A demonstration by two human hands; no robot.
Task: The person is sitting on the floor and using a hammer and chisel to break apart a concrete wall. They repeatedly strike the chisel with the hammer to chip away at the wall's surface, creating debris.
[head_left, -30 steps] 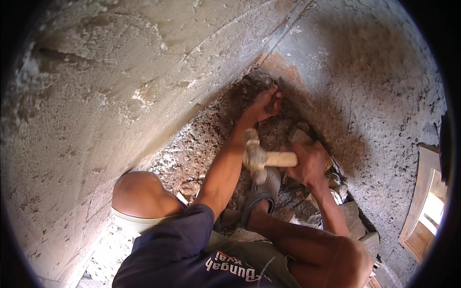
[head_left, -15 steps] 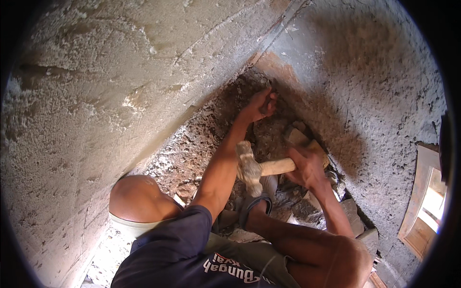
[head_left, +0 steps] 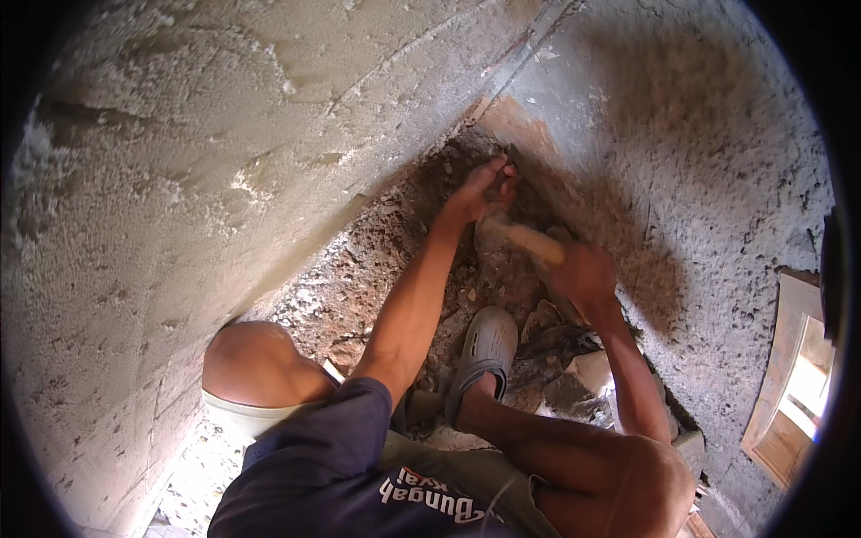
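Note:
My right hand is closed around the wooden handle of a hammer. The hammer's head is smeared by motion and lies just below my left hand, by the corner where the two walls meet. The fingers of that left hand are curled, close to the dirt. What they grip is dark and too hard to make out. Loose, dark soil with small stones spreads under both hands.
A rough plastered wall rises on the left, another wall on the right. Broken masonry chunks lie by my right forearm. My grey clog stands on the rubble. A wooden frame leans at far right.
The hammer has swung forward, away from my body, with my right hand; its head has gone from above my foot to beside my left hand. My left hand has barely shifted.

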